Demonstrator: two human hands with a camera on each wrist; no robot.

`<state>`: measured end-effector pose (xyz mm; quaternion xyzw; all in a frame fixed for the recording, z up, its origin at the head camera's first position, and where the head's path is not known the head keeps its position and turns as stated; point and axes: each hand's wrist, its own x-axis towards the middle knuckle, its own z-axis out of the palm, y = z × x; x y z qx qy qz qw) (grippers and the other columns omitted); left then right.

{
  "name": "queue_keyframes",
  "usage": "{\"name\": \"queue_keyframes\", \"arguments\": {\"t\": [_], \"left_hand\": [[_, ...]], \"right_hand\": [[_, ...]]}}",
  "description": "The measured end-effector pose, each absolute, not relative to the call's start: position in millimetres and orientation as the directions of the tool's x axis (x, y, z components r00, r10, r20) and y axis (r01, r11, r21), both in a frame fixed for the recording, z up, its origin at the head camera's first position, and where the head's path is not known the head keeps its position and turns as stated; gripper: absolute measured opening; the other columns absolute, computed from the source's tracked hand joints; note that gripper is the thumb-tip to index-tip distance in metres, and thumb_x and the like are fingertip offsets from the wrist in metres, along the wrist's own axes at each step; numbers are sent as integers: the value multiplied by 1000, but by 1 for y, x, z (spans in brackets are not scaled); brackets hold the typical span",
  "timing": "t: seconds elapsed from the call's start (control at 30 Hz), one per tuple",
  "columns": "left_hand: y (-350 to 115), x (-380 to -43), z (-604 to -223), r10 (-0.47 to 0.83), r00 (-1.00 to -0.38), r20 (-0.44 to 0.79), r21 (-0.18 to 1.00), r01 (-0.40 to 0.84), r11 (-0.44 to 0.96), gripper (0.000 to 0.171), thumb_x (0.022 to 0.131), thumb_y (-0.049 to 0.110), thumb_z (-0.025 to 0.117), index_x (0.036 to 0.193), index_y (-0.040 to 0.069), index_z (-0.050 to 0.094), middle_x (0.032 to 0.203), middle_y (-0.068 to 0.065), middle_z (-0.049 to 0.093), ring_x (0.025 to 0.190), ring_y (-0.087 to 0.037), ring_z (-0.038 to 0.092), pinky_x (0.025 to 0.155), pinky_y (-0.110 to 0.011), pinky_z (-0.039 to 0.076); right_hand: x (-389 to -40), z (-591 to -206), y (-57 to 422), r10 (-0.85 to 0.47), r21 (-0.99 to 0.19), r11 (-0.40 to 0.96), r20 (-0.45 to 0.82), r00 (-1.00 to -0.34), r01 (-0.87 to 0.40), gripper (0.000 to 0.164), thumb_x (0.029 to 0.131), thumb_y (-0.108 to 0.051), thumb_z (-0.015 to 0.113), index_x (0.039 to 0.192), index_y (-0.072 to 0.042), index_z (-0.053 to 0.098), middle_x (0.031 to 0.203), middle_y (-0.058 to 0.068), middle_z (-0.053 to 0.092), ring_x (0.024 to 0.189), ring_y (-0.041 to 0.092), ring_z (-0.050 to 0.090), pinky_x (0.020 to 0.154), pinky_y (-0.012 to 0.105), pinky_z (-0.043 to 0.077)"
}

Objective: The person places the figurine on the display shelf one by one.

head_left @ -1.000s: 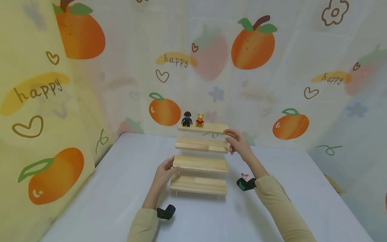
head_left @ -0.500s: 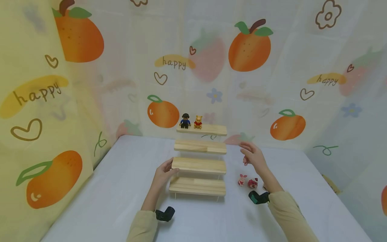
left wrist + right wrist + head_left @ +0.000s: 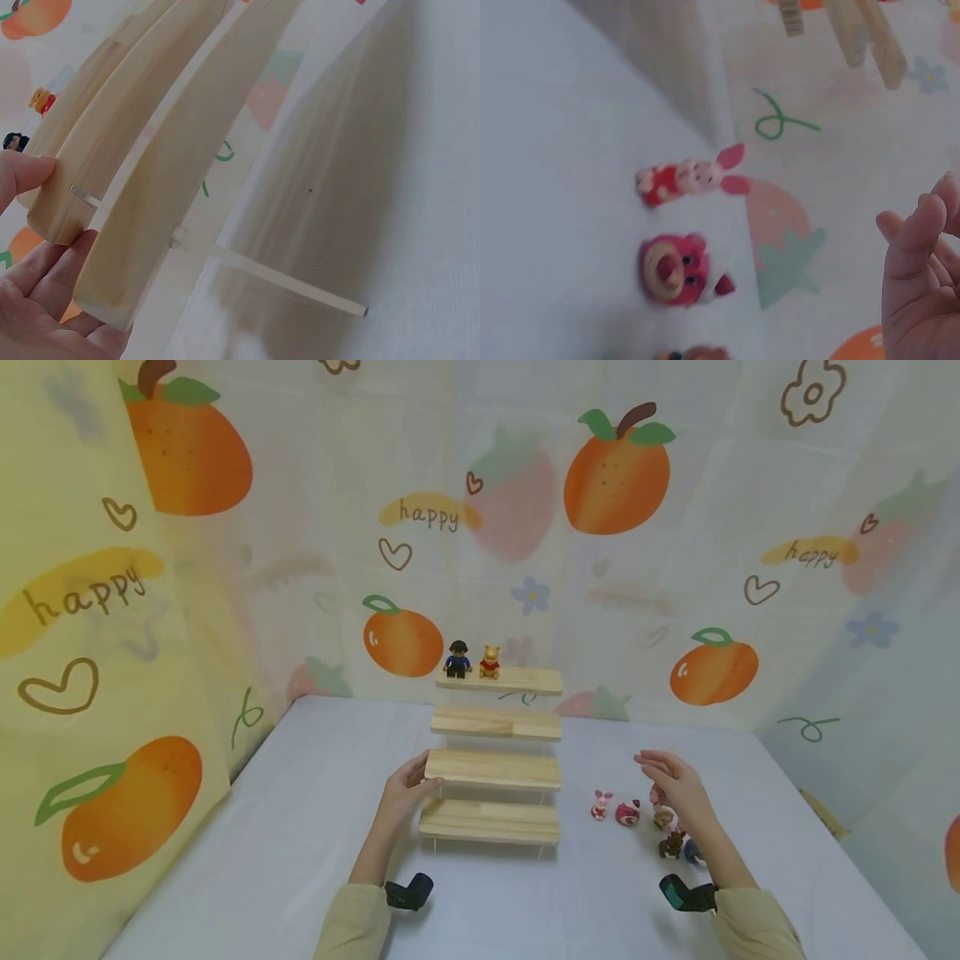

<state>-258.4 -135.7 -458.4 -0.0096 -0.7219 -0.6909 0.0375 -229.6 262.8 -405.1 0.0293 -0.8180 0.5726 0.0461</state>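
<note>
A tiered wooden display stand (image 3: 491, 770) is in the middle of the head view. My left hand (image 3: 405, 792) grips the left end of its second board from the front; in the left wrist view the thumb lies on the board (image 3: 124, 112) and the fingers are underneath. On the top board stand a figurine in blue and black (image 3: 458, 662) and a yellow bear figurine (image 3: 490, 663). My right hand (image 3: 686, 793) hovers with loosely bent fingers and nothing held, above several figurines. Among these are a pink piglet (image 3: 682, 180), a pink bear head (image 3: 673, 271) and a brown figurine (image 3: 671, 845).
A dark blue figurine (image 3: 693, 852) is partly hidden by the right wrist. The white table (image 3: 285, 827) is bounded by a fruit-printed cloth (image 3: 322, 568) behind and at both sides. Black wrist cameras (image 3: 410, 892) sit below both hands.
My right hand has left the right end of the top board and moved right and nearer, over the loose figurines. My left hand keeps its grip on the stand.
</note>
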Motion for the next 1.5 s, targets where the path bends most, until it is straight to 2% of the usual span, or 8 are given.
{"name": "queue_keyframes", "arguments": {"t": [0.17, 0.33, 0.5, 0.63, 0.87, 1.0, 1.23, 1.5], "left_hand": [[-137, -258, -462, -45, -997, 62, 997, 60, 49, 57, 77, 8, 68, 129, 2, 46, 125, -19, 49, 115, -34, 43, 95, -42, 34], [-137, -257, -462, -38, -996, 80, 996, 78, 52, 56, 77, 8, 67, 129, 1, 45, 124, -21, 48, 114, -35, 44, 94, -43, 35], [-137, -257, -457, -36, -997, 72, 996, 70, 58, 56, 78, 8, 66, 129, 0, 45, 125, -21, 48, 115, -35, 43, 94, -43, 35], [-136, -257, -454, -34, -998, 60, 997, 58, 59, 57, 79, 10, 65, 130, 1, 43, 127, -19, 46, 117, -35, 41, 96, -42, 32], [-137, -258, -455, -24, -998, 53, 996, 52, 68, 58, 79, 11, 66, 131, 2, 43, 128, -18, 45, 118, -34, 39, 97, -43, 31], [-137, -257, -457, -20, -998, 53, 997, 51, 59, 58, 78, 10, 66, 131, 2, 43, 127, -19, 46, 117, -34, 40, 96, -43, 32], [-137, -256, -455, -23, -999, 48, 996, 47, 71, 58, 79, 13, 66, 131, 2, 43, 129, -18, 45, 118, -34, 39, 97, -44, 31], [-136, -256, -454, -15, -998, 57, 995, 56, 80, 57, 80, 10, 65, 131, 1, 43, 128, -19, 45, 118, -35, 40, 96, -44, 32]], "right_hand": [[-213, -419, 278, 27, -923, 381, 70, -997, -54, 44, 94, -24, 47, 124, 7, 43, 107, 13, 57, 50, 14, 46, 46, 25, 43], [-199, -433, 289, 72, -928, 370, -8, -997, 34, 49, 94, -27, 47, 126, 8, 39, 91, 16, 56, 49, 10, 45, 46, 24, 45], [-189, -440, 295, 126, -936, 339, -58, -990, 98, 54, 92, -30, 49, 128, 7, 36, 85, 12, 55, 49, 7, 43, 45, 23, 43], [-187, -440, 299, 139, -949, 297, -65, -988, 104, 51, 93, -25, 49, 127, 10, 35, 85, 8, 54, 48, 7, 43, 44, 22, 42], [-183, -446, 307, 131, -923, 342, -141, -981, 178, 48, 93, -21, 49, 125, 13, 37, 81, 5, 55, 49, 8, 45, 45, 22, 41], [-179, -451, 310, 114, -915, 354, -161, -980, 192, 48, 92, -20, 50, 124, 14, 37, 88, 7, 58, 49, 9, 47, 45, 23, 42], [-181, -457, 309, 108, -917, 358, -150, -983, 179, 44, 91, -12, 49, 125, 14, 36, 113, 22, 53, 52, 11, 49, 47, 25, 45], [-179, -460, 305, 103, -901, 403, -131, -986, 162, 40, 87, 1, 51, 121, 16, 37, 107, 26, 53, 52, 14, 50, 46, 26, 45]]}}
